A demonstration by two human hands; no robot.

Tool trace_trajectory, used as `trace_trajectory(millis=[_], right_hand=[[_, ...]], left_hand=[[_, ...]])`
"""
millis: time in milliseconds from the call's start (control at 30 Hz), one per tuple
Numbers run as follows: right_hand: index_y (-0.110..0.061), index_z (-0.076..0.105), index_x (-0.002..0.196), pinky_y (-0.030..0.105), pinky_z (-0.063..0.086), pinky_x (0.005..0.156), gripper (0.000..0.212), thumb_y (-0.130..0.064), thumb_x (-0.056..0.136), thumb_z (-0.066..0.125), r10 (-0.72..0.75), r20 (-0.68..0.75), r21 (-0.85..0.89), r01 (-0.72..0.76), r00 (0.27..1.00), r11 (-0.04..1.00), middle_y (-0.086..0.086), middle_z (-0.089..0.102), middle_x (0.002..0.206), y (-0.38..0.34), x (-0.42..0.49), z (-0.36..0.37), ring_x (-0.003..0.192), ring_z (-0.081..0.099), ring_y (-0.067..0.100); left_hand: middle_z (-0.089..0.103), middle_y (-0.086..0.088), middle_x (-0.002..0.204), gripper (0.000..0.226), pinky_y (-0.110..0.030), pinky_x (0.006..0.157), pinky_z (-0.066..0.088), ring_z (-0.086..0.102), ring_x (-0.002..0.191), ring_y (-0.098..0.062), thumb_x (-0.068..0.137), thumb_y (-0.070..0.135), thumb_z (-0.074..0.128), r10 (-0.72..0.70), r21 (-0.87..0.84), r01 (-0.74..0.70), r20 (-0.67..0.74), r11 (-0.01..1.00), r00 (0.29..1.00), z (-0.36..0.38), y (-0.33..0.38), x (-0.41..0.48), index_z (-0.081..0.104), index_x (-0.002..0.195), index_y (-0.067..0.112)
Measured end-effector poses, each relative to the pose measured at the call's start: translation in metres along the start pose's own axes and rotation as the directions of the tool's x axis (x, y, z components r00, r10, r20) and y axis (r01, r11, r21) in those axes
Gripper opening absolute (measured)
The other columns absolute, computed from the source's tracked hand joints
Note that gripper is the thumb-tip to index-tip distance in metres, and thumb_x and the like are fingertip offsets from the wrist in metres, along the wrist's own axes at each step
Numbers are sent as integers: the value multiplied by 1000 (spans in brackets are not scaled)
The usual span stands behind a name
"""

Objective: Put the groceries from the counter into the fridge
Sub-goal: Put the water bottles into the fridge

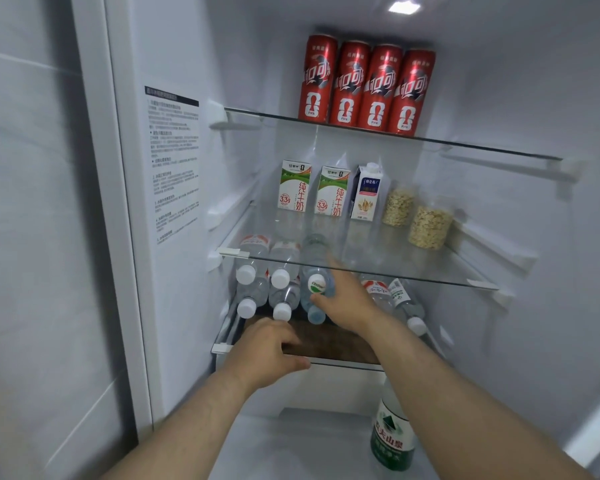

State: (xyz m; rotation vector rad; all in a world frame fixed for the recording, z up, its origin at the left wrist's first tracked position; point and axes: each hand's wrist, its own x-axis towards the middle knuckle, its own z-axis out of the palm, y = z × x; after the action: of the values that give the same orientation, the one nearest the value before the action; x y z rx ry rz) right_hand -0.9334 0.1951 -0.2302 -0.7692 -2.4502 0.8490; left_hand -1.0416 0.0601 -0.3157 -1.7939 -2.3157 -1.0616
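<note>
As left grip (271, 351) holds the shelf (343, 363), right grip (343, 299) clasps one stacked bottle (317, 284).

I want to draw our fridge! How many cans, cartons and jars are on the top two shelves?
Red cans: 4
Cartons: 3
Jars of oats: 2
Total: 9
</note>
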Motion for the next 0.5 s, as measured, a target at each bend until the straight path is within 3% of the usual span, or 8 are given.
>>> trace_trajectory(millis=[133, 300, 433, 467, 500], right_hand=[[-32, 43, 141, 23, 33, 97, 54, -18, 93, 63, -11, -72, 46, 14, 997, 999, -17, 44, 121, 2, -31, -8, 114, 40, 2], [-19, 62, 125, 16, 37, 87, 31, -16, 95, 59, 27, -331, 39, -15, 943, 999, -10, 58, 115, 17, -74, -13, 108, 53, 7], [-15, 71, 109, 6, 38, 80, 21, -9, 91, 61, -99, -429, -185, 20, 898, 982, -3, 65, 104, 30, -116, -20, 93, 54, 7], [-12, 72, 105, 9, 42, 84, 21, -6, 87, 63, -155, -480, -274, 21, 864, 962, 0, 66, 103, 34, -124, -23, 92, 56, 11], [-10, 73, 102, 21, 48, 89, 21, -5, 83, 66, -194, -531, -353, -7, 825, 935, 3, 68, 104, 40, -129, -24, 95, 58, 16]], left_hand=[[63, 13, 76, 33, -26, 72, 48, 52, 81, -3, 73, 57, 71, -6, 11, 6, 17, 1000, 1000, 1, -3, 0, 73, 78, 25], [65, 17, 83, 28, -26, 77, 49, 52, 85, -1, 76, 53, 73, -3, 16, 3, 15, 1000, 1000, 0, 0, -2, 75, 87, 27], [63, 17, 80, 24, -24, 72, 45, 52, 83, -1, 77, 50, 73, 2, 43, -2, 4, 999, 1000, 1, 1, -4, 73, 82, 27], [61, 18, 76, 23, -23, 69, 43, 52, 81, -1, 76, 50, 74, 8, 43, -8, 0, 999, 1000, 2, 2, -4, 71, 79, 27], [59, 20, 73, 21, -23, 67, 41, 52, 78, -1, 76, 50, 74, 12, 41, -12, -1, 999, 1000, 2, 2, -4, 70, 76, 29]])
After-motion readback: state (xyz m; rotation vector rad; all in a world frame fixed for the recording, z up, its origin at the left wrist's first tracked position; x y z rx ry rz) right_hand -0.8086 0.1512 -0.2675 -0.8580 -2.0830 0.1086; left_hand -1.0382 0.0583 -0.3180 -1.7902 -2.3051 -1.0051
